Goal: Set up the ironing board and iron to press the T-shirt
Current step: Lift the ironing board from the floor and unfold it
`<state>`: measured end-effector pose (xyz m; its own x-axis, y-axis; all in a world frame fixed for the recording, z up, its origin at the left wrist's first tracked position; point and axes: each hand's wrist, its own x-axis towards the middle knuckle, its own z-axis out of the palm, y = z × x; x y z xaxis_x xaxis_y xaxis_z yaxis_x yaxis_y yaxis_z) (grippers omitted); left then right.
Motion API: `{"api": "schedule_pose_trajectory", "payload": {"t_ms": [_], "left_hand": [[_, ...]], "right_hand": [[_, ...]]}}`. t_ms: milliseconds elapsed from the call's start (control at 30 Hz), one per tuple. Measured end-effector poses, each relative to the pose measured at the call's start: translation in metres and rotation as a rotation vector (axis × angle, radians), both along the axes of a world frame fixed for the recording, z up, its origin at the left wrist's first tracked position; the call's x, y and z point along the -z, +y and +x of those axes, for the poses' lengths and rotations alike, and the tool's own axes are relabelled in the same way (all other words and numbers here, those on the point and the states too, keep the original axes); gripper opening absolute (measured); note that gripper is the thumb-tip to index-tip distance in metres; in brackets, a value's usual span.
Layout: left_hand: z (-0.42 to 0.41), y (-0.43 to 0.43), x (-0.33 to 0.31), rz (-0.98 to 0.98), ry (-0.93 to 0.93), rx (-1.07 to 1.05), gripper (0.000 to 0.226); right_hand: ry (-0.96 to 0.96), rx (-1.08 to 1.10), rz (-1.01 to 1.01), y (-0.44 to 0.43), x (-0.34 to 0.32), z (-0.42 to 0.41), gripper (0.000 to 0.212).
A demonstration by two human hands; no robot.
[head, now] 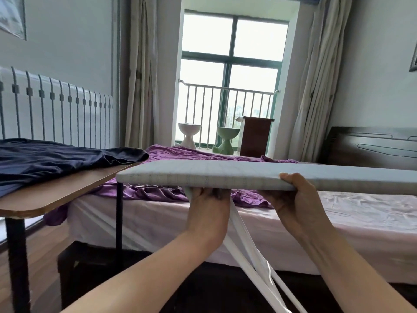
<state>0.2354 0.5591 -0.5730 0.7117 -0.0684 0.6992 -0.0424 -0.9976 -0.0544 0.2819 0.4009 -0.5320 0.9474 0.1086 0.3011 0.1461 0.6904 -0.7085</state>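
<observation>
The ironing board [225,172], a long padded slab in a pale grey-blue gridded cover, is up off the floor and lying nearly level in front of me, its rounded nose pointing left toward the table. I have it by the near edge. My right hand [300,206] is clamped on that edge, thumb on top of the cover and fingers curled out of sight underneath. My left hand [208,211] reaches up under the board, fingers closed around something on the underside; I judge it to be the top of the white metal legs [250,256] or their catch, but the pictures do not show which. The legs cross below me and splay toward the floor, so the frame is at least partly unfolded. Whether it is locked at height, or the feet are planted, I cannot tell.

The dark navy T-shirt [56,161] is lying rumpled on the brown wooden table [58,190] at left, just beside the board's nose and not on the board yet. Beyond is the bed [338,211], with a crumpled purple sheet [191,154].

So I reckon the job is in its early part: board nearly standing. Left to do: settle and lock the legs, spread the shirt on the cover, and fetch the iron, which is nowhere in view.
</observation>
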Motion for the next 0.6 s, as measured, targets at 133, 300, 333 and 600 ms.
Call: {"api": "schedule_pose_trajectory", "payload": {"t_ms": [133, 300, 333, 600], "left_hand": [[0.005, -0.005, -0.015, -0.007, -0.064, 0.079, 0.067], [0.012, -0.021, -0.031, -0.021, -0.059, 0.138, 0.077], [0.013, -0.025, -0.034, -0.026, -0.061, 0.144, 0.078], [0.026, -0.054, -0.056, 0.018, -0.133, 0.223, 0.081]], "right_hand": [[-0.02, 0.032, -0.026, -0.007, -0.014, 0.003, 0.008], [-0.019, 0.074, -0.052, -0.022, -0.029, 0.01, 0.007], [-0.024, 0.08, -0.047, -0.025, -0.031, 0.011, 0.005], [-0.055, 0.115, -0.029, -0.067, -0.053, 0.022, 0.012]]}}
